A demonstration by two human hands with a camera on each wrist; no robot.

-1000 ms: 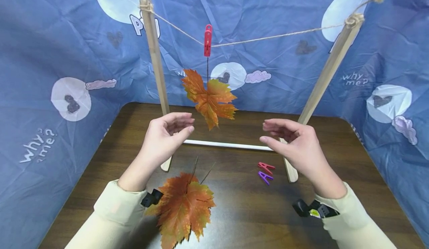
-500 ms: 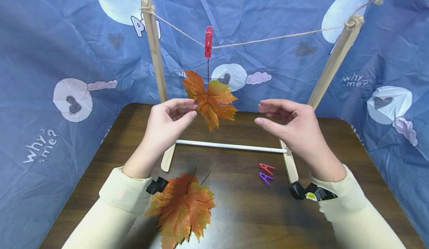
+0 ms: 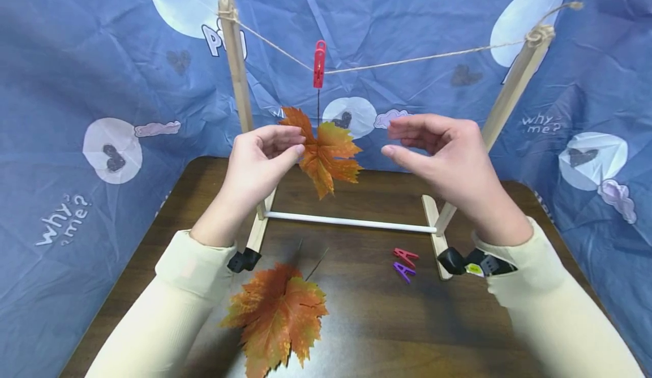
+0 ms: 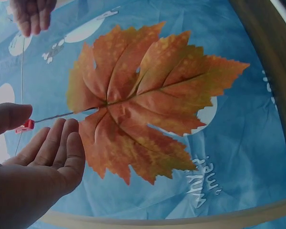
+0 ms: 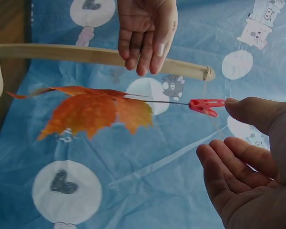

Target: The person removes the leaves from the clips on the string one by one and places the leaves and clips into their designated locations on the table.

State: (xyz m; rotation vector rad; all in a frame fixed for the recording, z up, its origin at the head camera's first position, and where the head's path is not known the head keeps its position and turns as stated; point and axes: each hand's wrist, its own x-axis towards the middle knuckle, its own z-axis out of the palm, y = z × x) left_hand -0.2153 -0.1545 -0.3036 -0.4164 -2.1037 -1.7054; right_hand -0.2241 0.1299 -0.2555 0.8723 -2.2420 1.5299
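Observation:
An orange-green artificial maple leaf (image 3: 331,160) hangs by its stem from a red clothespin (image 3: 319,64) clipped on the twine (image 3: 407,61). My left hand (image 3: 254,163) is raised at the leaf's left, overlapping its edge in the head view. Its fingers are loosely bent, with nothing between them and the thumb. To the right of the leaf, my right hand (image 3: 445,154) hovers in the same pose, holding nothing. In the right wrist view the hanging leaf (image 5: 95,112) appears apart from both hands.
Wooden posts (image 3: 235,67) carry the twine, and a white rod (image 3: 351,222) joins their feet. More maple leaves (image 3: 280,321) lie on the brown table (image 3: 377,333) at front left. Red (image 3: 406,255) and purple (image 3: 404,271) clothespins lie near the right foot.
Both hands have risen from near the white rod to beside the hanging leaf, the left drifting slightly right and the right slightly left. The leaf and clothespins stay put.

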